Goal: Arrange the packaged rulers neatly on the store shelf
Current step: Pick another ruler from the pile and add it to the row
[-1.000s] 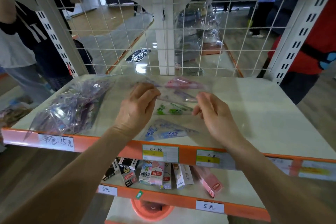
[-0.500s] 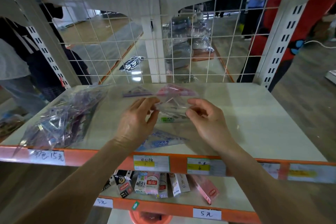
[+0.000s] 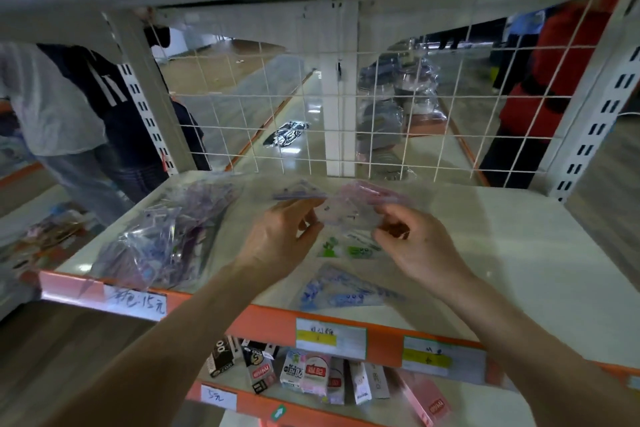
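A clear packaged ruler set is held just above the white shelf between both hands. My left hand pinches its left edge and my right hand pinches its right edge. Further back lie a purple set and a pink set. A green-printed set lies below the held one, and a blue-printed triangle set rests near the shelf's front edge. A pile of purple packaged sets fills the shelf's left part.
A white wire grid backs the shelf, with people standing behind it left and right. An orange front rail carries price labels. Boxed goods stand on the lower shelf. The upper shelf hangs close overhead.
Both hands have moved a little toward the back of the shelf with the clear set, and my head has come closer and lower, bringing the upper shelf into view.
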Demonstrator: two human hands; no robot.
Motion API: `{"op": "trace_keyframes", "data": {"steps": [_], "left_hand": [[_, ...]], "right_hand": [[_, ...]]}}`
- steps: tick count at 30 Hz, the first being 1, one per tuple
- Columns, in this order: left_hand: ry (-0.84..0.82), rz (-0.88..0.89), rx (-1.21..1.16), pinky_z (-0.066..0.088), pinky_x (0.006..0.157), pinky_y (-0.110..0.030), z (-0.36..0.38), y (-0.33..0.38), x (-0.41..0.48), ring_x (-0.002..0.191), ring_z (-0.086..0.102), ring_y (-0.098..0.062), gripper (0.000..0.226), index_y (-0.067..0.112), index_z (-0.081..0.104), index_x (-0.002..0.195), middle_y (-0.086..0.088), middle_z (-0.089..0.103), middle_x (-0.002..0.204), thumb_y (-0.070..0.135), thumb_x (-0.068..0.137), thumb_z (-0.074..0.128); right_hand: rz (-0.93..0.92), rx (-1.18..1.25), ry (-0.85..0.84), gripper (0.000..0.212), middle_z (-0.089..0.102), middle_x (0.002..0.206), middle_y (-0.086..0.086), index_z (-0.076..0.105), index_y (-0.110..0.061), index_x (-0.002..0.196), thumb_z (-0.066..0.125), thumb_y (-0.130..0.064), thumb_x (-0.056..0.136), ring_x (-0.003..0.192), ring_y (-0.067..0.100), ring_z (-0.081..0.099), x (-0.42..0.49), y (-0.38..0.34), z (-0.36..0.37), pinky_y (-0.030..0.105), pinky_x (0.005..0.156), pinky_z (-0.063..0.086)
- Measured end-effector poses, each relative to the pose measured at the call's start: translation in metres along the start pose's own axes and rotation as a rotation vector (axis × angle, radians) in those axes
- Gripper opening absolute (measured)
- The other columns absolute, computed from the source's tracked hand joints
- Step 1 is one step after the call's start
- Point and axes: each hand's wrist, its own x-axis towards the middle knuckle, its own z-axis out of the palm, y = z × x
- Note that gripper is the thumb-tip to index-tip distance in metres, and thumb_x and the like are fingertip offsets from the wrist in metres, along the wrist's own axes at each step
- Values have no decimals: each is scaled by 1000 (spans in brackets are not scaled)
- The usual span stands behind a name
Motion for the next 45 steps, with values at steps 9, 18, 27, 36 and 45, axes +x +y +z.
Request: {"op": "trace_keyframes", "data": {"steps": [9,18,27,36,45], "left_hand": [[-61,-309,81,47,80,-24,-21,-27,18,86,62,-19,33,19,63,120,-2,68,97,17,86,63],[-107,-451,129,44,86,-28,-24,-61,37,100,60,-23,34,18,60,122,-2,67,107,18,88,59],[-176,-495,205,46,87,-32,-24,-85,37,99,60,-22,42,17,57,127,-4,58,119,25,86,60],[-197,-517,209,43,85,-28,-30,-84,38,104,58,-20,43,18,55,129,-1,56,121,25,87,59],[-235,-503,213,46,88,-31,-35,-73,34,103,57,-22,43,17,55,129,-3,56,119,26,87,60]], "right_hand": [[-68,-357,-191,44,63,117,-3,56,-22,127,65,-36,87,96,13,56,60,-36,21,29,86,45],[-17,-475,-258,32,66,108,2,65,-17,110,67,-36,84,102,23,60,115,-46,54,32,85,47],[3,-593,-222,23,64,113,4,65,-16,109,61,-26,89,103,23,57,149,-25,86,35,92,41],[40,-640,-248,24,60,121,7,64,-14,114,56,-23,93,116,26,50,159,-15,95,37,100,39],[-3,-681,-294,29,57,123,7,60,-15,118,55,-27,93,116,27,49,157,-18,91,38,97,39]]}}
